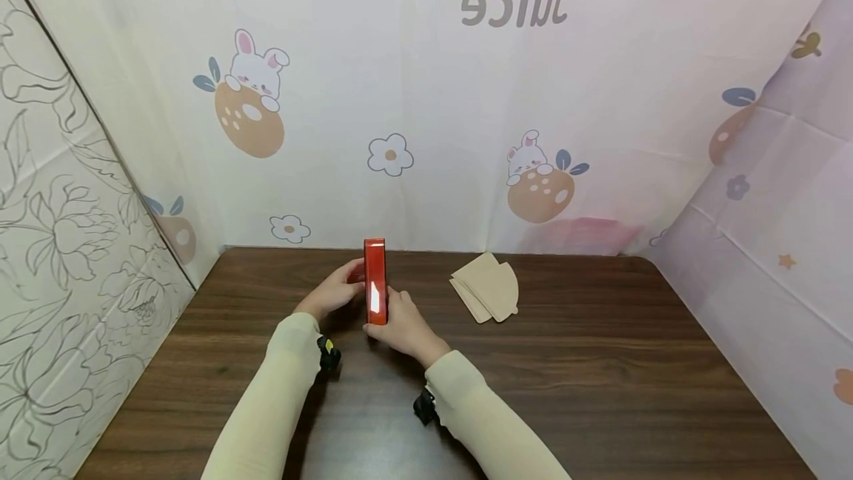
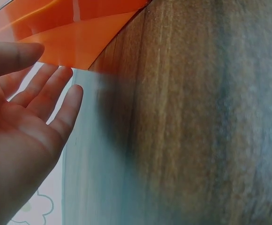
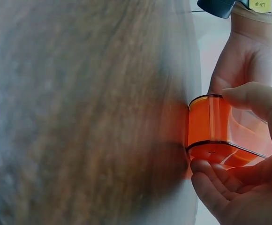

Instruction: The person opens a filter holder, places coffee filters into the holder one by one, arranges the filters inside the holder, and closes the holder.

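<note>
A translucent orange-red plastic holder [image 1: 375, 281] stands upright on the table, its narrow side facing me. My right hand [image 1: 405, 324] grips it from the right. In the right wrist view, the right thumb [image 3: 248, 96] lies at one edge of the holder [image 3: 204, 122], with the fingers along the opposite side. On its left is my left hand [image 1: 335, 289], fingers close against the wall. The left wrist view shows that hand's fingers [image 2: 66, 110] loosely extended, and its thumb overlaps the orange wall [image 2: 79, 37]. Tan paper coffee filters [image 1: 489, 289] lie to the right of the hands.
The dark wood-grain table [image 1: 600, 361] runs back to a printed curtain [image 1: 426, 95]. Patterned side curtains border it left and right. A small black wrist camera [image 1: 329, 354] sits on the left sleeve, another [image 1: 424, 406] on the right.
</note>
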Demonstrator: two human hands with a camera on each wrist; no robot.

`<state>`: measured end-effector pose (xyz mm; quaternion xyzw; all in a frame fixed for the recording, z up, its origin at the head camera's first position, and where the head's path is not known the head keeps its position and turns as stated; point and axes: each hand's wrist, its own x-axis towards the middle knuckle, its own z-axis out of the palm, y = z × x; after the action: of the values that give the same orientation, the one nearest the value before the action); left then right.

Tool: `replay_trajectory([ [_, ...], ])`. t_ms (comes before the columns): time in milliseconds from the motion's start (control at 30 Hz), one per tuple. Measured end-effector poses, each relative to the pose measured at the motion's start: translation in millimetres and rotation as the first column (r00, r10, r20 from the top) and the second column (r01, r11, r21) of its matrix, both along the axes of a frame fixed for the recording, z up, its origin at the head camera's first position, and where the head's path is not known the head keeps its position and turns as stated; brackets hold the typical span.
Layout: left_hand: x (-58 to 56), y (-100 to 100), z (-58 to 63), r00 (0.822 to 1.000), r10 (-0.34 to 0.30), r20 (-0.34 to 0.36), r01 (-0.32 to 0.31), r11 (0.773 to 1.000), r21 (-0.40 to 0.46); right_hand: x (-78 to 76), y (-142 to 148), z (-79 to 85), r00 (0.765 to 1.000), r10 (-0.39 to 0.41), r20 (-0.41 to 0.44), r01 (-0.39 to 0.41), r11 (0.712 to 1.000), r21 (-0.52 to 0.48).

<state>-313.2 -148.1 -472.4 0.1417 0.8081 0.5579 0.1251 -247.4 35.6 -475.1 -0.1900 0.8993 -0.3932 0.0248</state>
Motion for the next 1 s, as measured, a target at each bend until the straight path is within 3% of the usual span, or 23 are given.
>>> replay_trajectory([
  [33, 2.7, 0.6, 4.1, 1.0, -0.009, -0.006, 0.009, 1.0, 0.005, 0.3, 0.2, 0.3, 1.0, 0.001, 0.0, -0.001, 1.0, -0.002],
  [567, 4.1, -1.6, -1.7, 1.0, -0.027, -0.003, 0.027, 1.0, 0.01, 3.0, 3.2, 1.9, 1.0, 0.013, -0.021, -0.013, 1.0, -0.016],
  [1000, 11.5, 1.2, 4.6, 1.0, -0.004, -0.023, 0.004, 1.0, -0.006, 5.9, 9.3, 1.4, 1.0, 0.007, -0.011, -0.007, 0.999, -0.053],
])
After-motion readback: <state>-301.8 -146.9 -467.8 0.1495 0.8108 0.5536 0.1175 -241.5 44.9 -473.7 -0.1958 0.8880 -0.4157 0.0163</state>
